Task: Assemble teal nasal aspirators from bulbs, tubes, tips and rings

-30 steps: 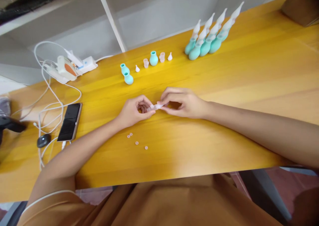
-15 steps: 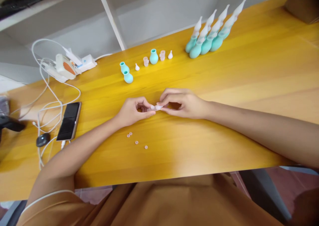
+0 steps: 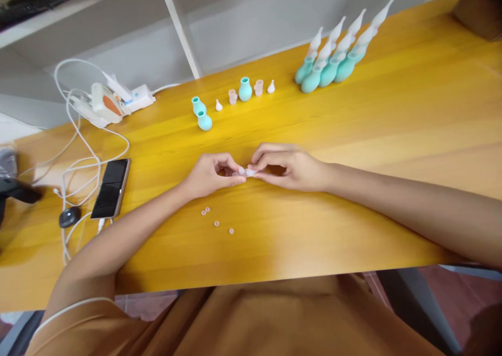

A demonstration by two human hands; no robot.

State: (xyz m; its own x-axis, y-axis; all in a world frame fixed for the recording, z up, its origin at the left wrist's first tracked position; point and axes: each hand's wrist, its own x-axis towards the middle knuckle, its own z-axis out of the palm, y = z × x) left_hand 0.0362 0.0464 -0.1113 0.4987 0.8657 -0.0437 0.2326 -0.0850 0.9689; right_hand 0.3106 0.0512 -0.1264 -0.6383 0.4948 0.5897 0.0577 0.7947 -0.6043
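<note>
Nearest the body, four small pale rings [image 3: 215, 223] are scattered on the surface [image 3: 353, 230], at about 6 o'clock from the left hand [image 3: 209, 174]. A small translucent piece [image 3: 247, 172] is pinched between both hands low over the surface, its long axis laid from 9 to 3 o'clock. It is found at 3 o'clock from the left hand and 9 o'clock from the right hand [image 3: 290, 167], with each grip closed on one end and neither hand nearer. Loose teal bulbs [image 3: 204, 121] are stood farther off, toward 12 o'clock.

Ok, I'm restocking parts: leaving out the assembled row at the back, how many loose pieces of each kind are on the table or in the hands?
teal bulbs: 3
white tips: 2
pale pink cups: 2
tiny pink rings: 4
clear piece, pinched between left hand and right hand: 1
Total: 12
</note>
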